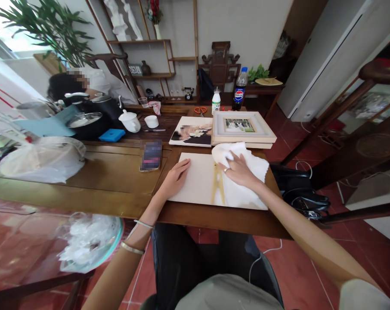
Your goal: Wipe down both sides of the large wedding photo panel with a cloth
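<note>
On the worktop (117, 186), a pale panel (196, 181) lies under the left hand (176, 180), fingers together, and the right hand (239, 171), fingers spread on a cloth (254, 162), apparently wiping; the next stroke probably wants bracing.

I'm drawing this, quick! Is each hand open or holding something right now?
Left hand: open, resting on the white board.
Right hand: on the white cloth; can't tell whether it's gripping or just pressing.

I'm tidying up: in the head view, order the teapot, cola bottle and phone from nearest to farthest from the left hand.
1. Phone: just left of the left hand.
2. Teapot: farther back, to the left.
3. Cola bottle: farthest back, to the right.
</note>
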Tool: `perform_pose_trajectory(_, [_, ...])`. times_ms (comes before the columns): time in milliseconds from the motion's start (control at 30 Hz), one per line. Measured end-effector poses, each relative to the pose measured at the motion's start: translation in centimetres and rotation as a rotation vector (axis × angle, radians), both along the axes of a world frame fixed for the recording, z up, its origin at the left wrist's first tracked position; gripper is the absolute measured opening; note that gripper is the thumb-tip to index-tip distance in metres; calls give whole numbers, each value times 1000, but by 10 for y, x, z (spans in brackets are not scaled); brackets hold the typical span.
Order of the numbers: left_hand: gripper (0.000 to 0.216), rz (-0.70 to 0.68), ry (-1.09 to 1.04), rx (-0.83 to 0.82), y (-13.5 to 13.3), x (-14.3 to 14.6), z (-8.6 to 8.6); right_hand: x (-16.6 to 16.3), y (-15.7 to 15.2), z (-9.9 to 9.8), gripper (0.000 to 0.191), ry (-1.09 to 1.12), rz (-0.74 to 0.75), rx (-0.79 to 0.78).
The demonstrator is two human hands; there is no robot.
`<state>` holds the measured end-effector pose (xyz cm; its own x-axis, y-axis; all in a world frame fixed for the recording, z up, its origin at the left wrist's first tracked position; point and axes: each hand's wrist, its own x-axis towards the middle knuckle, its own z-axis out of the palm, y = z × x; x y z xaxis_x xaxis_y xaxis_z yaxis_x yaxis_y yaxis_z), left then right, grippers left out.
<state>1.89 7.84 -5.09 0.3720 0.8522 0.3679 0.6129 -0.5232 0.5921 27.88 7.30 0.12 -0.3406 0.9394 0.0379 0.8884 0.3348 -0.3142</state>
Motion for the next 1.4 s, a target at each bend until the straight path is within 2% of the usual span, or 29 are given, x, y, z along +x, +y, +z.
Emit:
perform_pose_trajectory(100, [42, 7, 8, -2, 0, 0, 0, -16, -10, -2, 38, -96, 102, 75])
perform_pose_trajectory(200, [42, 6, 12, -1, 0, 0, 1, -21, -49, 2, 30, -169, 226, 99])
perform_pose_trajectory(300, [42, 1, 12, 5, 0, 1, 0, -19, -97, 8, 24, -143, 331, 83])
perform_pose_trajectory(400, [42, -2, 11, 10, 0, 0, -1, -13, -123, 13, 22, -98, 431, 57])
perform_pose_trajectory(467, [42, -2, 11, 12, 0, 0, -1, -7, -119, 15, 23, -65, 489, 34])
perform_pose_trajectory(533, [42, 0, 13, 9, 0, 0, -1, -1, -101, 15, 27, -19, 503, 30])
perform_pose_trajectory(733, [42, 0, 10, 2, -1, 0, 1, -4, -21, 8, 41, 3, 288, 85])
perform_pose_trajectory(833, [42, -4, -2, -3, 0, 0, 0, -23, -3, 6, 41, -76, 204, 97])
perform_pose_trajectory(900, [42, -1, -13, -16, 1, 0, 0, -40, -8, 4, 39, -156, 169, 135])
perform_pose_trajectory(967, [42, -1, -29, -29, 1, 0, 0, -56, -26, 2, 35, -213, 203, 179])
perform_pose_trajectory(1100, [41, -28, -77, -50, 0, 0, 2, -77, -83, 0, 25, -188, 400, 212])
perform_pose_trajectory(1200, [43, -26, -106, -70, 0, 0, 2, -75, -113, 3, 24, -153, 530, 172])
perform_pose_trajectory(1300, [45, -8, -99, -63, 0, 1, 2, -62, -112, 8, 34, -101, 538, 121])
perform_pose_trajectory(1400, [45, 1, -75, -43, 0, 2, 1, -48, -84, 11, 43, -70, 402, 113])
